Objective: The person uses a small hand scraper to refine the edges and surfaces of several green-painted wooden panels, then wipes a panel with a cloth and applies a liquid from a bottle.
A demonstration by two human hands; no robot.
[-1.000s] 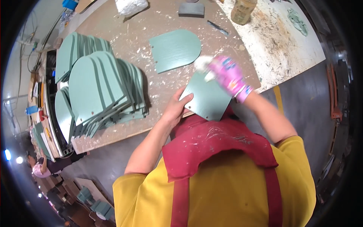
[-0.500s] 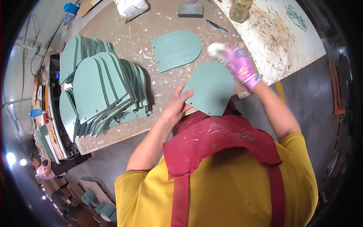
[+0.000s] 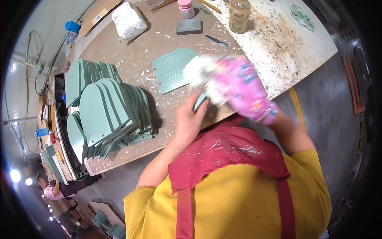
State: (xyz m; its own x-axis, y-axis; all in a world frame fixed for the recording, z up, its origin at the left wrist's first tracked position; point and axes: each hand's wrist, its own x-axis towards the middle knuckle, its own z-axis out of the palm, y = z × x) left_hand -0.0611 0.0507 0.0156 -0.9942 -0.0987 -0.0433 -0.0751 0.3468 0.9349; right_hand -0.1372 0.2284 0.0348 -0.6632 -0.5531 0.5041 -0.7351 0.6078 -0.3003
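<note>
My bare left hand (image 3: pixel 191 121) grips a thin green panel (image 3: pixel 200 100) by its edge. The panel is tilted, so only a narrow strip of it shows beside my thumb. My right hand (image 3: pixel 240 85), in a pink patterned glove, is raised over the panel and hides most of it. Shaggy white material (image 3: pixel 203 71) covers the front of that glove and is smeared by motion. Whether it is part of the glove or a held cloth I cannot tell, and the fingers do not show. Beyond my hands, a ribbed green panel (image 3: pixel 171 69) with a rounded end lies flat on the table.
Stacks of green round-topped panels (image 3: pixel 105 115) stand at the table's left. At the back are a white wrapped bundle (image 3: pixel 129 20), a grey block (image 3: pixel 189 27), a pink-lidded jar (image 3: pixel 186 8), a bottle (image 3: pixel 239 16) and a dark tool (image 3: pixel 217 41). A person (image 3: pixel 53 189) is far left.
The panel in my left hand has tipped from face-up to edge-on. My gloved right hand has swung left, across in front of it. The whole view has shifted slightly.
</note>
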